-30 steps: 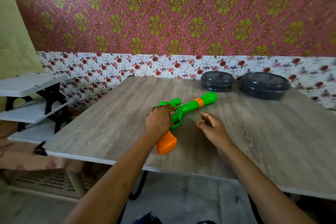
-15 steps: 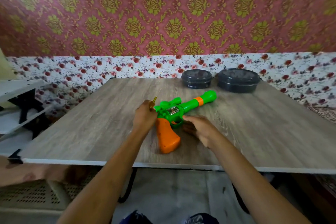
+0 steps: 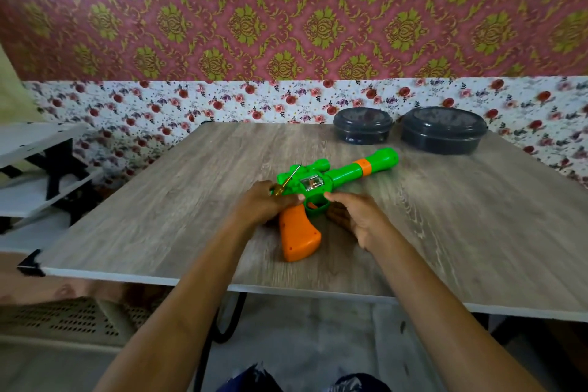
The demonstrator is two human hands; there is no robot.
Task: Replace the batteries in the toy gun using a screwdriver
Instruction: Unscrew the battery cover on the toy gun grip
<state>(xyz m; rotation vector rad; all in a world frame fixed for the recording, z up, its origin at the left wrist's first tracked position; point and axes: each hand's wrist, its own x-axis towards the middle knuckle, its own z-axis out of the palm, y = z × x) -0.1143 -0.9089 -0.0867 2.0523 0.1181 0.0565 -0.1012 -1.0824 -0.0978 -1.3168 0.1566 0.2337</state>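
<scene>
A green toy gun (image 3: 342,172) with an orange grip and an orange ring on its barrel lies flat on the wooden table (image 3: 178,200). Its barrel points to the back right. My left hand (image 3: 262,205) is closed around a small screwdriver (image 3: 288,181) whose thin shaft sticks up over the gun's rear, and its fingertips touch the gun where the grip begins. My right hand (image 3: 354,216) rests at the trigger guard, its thumb on the green body and its fingers curled beside it.
Two dark round lidded containers (image 3: 362,125) (image 3: 444,130) stand at the table's back edge against the flowered wall. A white shelf rack (image 3: 35,169) stands left of the table. The table's front edge runs just below my forearms.
The camera has swung to face the table squarely. My right hand moved in to the trigger guard. The screwdriver shaft now shows above the gun's rear.
</scene>
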